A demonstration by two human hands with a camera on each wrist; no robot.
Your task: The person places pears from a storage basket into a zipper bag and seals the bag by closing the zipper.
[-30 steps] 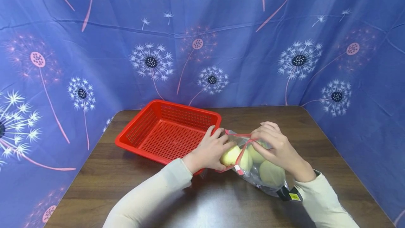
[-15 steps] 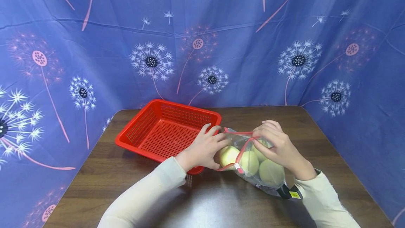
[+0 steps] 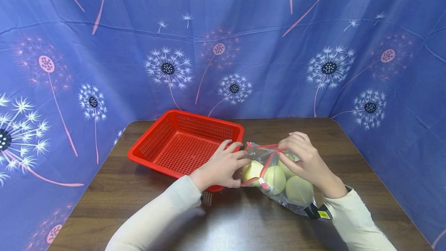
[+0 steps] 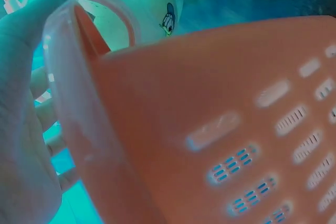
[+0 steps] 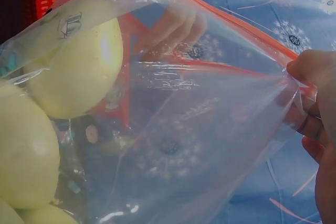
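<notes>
My right hand [image 3: 302, 161] pinches the red zip edge of a clear zip bag [image 3: 283, 200], and the right wrist view shows its fingers [image 5: 310, 69] at that edge. Several pale yellow-green round fruits [image 3: 299, 190] lie inside the bag. One fruit [image 3: 251, 170] sits at the bag's mouth, which faces left. My left hand [image 3: 221, 166] is between this mouth and the basket's right corner, fingers spread and loosely bent, with nothing in its grasp. In the left wrist view the left hand [image 4: 21, 108] is beside the basket's rim [image 4: 73, 93], its fingers partly hidden behind it.
A red plastic basket [image 3: 146, 164] with perforated walls stands left of the bag, nothing in it. A black piece with a yellow label [image 3: 324, 214] is at the bag's lower end. The wooden table [image 3: 115, 208] meets a blue dandelion-print cloth [image 3: 271, 69] behind.
My left hand has drawn back leftward, away from the fruit at the bag's mouth, and more of that fruit shows. The right hand has stayed almost still on the bag's edge.
</notes>
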